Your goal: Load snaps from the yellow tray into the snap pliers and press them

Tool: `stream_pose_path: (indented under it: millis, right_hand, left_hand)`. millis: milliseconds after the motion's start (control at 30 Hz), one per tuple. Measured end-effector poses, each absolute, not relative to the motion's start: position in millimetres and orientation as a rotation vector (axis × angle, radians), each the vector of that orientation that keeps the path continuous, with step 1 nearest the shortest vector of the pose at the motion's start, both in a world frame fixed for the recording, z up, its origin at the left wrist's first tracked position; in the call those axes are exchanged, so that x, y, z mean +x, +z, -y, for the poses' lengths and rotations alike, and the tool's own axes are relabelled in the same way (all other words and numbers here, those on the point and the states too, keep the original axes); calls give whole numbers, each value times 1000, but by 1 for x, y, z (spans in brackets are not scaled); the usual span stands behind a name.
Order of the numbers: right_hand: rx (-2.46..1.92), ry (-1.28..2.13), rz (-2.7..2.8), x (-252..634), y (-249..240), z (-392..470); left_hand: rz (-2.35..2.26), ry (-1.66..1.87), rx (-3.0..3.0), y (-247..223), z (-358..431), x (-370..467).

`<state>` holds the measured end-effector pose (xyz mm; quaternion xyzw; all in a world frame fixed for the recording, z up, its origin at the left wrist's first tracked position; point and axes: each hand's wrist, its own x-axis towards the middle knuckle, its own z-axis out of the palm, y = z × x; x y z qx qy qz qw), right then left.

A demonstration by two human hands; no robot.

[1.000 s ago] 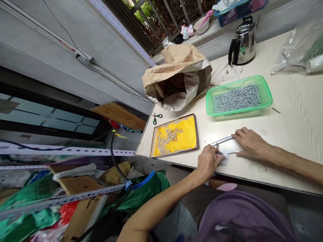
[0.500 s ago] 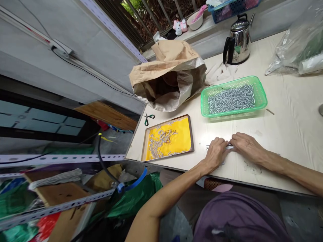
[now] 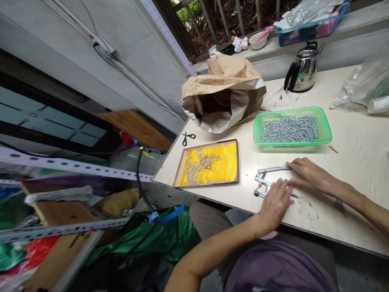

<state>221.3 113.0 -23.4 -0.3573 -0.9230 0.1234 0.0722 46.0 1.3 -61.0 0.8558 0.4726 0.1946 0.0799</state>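
Silvery hand pliers (image 3: 261,177) with a coil spring lie on the table, their handles spread apart and the jaw end pointing left. My left hand (image 3: 276,205) rests over the lower handle, fingers stretched out and partly covering it. At the tip of the upper handle are the fingertips of my right hand (image 3: 313,174), with the thumb apart from them. Left of the pliers, a shallow tray (image 3: 237,162) with a yellow lining holds scattered small metal pins. More small metal pieces fill the green plastic basket (image 3: 327,137) beyond my hands.
An open brown paper sack (image 3: 223,79) stands behind the tray, with green-handled scissors (image 3: 188,138) to its left. Farther back are a steel kettle (image 3: 304,69) and a clear plastic bag (image 3: 361,85). The table's front edge (image 3: 212,201) runs close to my body.
Both hands were closed together around a narrow item on the table. Now they are apart with fingers extended, and the pliers show with handles spread. The view has shifted left.
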Motion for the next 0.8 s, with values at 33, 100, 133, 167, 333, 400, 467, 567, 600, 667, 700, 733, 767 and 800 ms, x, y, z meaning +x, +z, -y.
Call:
stream_pose_path:
  millis: [33, 100, 133, 167, 333, 400, 467, 567, 600, 667, 700, 733, 767, 800]
  right_hand:
    - [-1082, 355, 2762, 222, -24, -117]
    - [-1149, 304, 2740, 219, -23, -124]
    - [-1205, 274, 2737, 215, -21, -128]
    - [-1268, 238, 2737, 209, -17, -130]
    - [-1044, 162, 2830, 158, 4, -117]
    - [-725, 180, 2904, 131, 3, -104]
    - [-543, 120, 2951, 107, -7, -94]
    - [-485, 16, 2937, 84, -27, -88]
    - [-481, 3, 2907, 81, -30, -88]
    - [-480, -1, 2820, 82, -26, -92]
    - [-492, -2, 2756, 86, -19, -96]
    - [-520, -8, 2686, 93, -8, -102]
    - [-568, -23, 2610, 103, 6, -110]
    - [-615, -52, 2516, 114, 20, -120]
  left_hand:
    - [-1401, 587, 2557, -61, 3, 49]
    - [-1369, 569, 2542, -58, 6, 53]
    - [-1353, 559, 2533, -56, 6, 53]
    - [-1339, 556, 2527, -55, 5, 52]
    - [-1268, 605, 2524, -53, 3, 50]
    - [-1217, 597, 2545, -55, 8, 49]
    - [-1238, 568, 2579, -56, 12, 41]
    - [-1476, 546, 2587, -53, 13, 6]
    - [-1583, 550, 2568, -49, 10, -11]
    - [-1761, 573, 2521, -40, 1, -51]
    - [-1854, 586, 2487, -35, -6, -72]
    - [-1945, 592, 2451, -29, -14, -93]
    - [-2040, 593, 2407, -25, -24, -112]
    - [-2176, 558, 2345, -20, -34, -128]
